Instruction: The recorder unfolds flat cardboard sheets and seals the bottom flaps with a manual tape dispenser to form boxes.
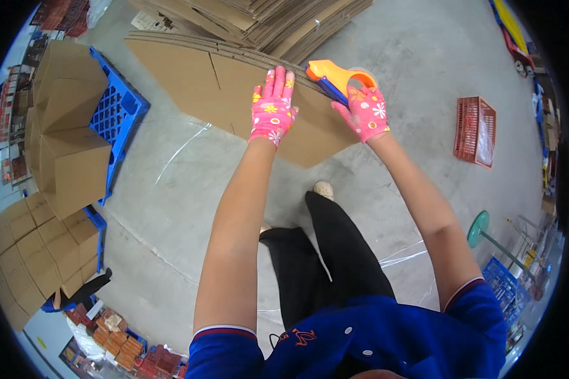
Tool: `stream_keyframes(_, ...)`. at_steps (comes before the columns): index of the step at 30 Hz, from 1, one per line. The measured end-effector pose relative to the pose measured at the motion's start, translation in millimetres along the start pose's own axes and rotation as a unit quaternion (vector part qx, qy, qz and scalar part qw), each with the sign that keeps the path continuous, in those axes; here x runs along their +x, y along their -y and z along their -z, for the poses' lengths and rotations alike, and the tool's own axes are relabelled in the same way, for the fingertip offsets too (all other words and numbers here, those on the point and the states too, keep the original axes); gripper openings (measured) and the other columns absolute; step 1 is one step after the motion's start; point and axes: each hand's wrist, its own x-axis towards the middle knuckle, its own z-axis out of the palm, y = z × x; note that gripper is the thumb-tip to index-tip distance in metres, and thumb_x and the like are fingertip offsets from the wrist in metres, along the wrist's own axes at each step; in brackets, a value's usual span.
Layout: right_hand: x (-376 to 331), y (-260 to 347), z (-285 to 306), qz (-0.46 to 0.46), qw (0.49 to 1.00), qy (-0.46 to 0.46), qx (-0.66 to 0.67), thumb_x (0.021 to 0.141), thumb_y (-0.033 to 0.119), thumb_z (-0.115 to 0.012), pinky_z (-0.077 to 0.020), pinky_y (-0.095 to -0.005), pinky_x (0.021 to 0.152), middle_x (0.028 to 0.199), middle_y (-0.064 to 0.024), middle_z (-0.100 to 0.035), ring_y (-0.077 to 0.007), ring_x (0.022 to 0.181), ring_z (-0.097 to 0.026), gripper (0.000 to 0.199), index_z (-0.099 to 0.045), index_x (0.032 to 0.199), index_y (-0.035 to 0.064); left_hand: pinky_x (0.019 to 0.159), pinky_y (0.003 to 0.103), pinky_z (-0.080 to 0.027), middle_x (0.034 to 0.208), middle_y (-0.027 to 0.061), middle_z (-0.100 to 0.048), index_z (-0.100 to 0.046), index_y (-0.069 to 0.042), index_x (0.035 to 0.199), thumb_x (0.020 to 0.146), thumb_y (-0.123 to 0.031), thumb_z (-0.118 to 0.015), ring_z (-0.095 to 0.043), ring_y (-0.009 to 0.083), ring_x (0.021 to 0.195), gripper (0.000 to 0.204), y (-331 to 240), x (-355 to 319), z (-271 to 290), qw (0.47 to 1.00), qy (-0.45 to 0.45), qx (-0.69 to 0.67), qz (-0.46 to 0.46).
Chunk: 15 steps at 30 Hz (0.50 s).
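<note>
Cardboard sheet [234, 88] under left hand [272, 108]; right hand [367, 114] holds tape dispenser [338, 77].

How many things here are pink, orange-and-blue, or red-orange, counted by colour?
Pink flowered gloves: 2, left hand and right hand
Orange-and-blue tape dispenser: 1
Red-orange plastic crate: 1
Total: 4

- Warehouse or packing floor: bare grey concrete floor [411, 69].
- Stacks of flattened cardboard sheets [265, 19]; assembled cardboard boxes [63, 126] piled on blue plastic pallets [117, 107].
- Red plastic crate [475, 131] standing on the floor.
- Packaged goods [133, 354] stored along the edges.
</note>
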Motion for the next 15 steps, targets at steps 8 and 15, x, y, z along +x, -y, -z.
stream_keyframes(8, 5, -1, -5, -0.004, 0.999, 0.049, 0.014, 0.081, 0.047, -0.058, -0.0399, -0.0403, 0.081, 0.081, -0.0144, -0.063, -0.0293, 0.085, -0.058, 0.043, -0.057, 0.091, 0.0055, 0.084, 0.043, -0.046, 0.135, 0.0045, -0.042, -0.044, -0.019, 0.13, 0.077, -0.03, -0.064, -0.054, 0.0253, 0.106, 0.058, 8, 1, 22, 0.999, -0.015, 0.047, 0.019)
stream_keyframes(15, 2, 6, -14, -0.036, 0.999, 0.003, -0.01, 0.082, 0.052, -0.056, -0.0396, -0.0438, 0.086, 0.088, -0.0186, -0.065, -0.0351, 0.091, -0.059, 0.056, -0.059, 0.097, -0.0012, 0.076, 0.043, -0.048, 0.1, 0.0119, -0.058, -0.057, -0.013, 0.099, 0.092, -0.037, -0.047, -0.058, 0.0332, 0.089, 0.027, 11, -36, 28, 0.974, -0.024, -0.154, 0.165)
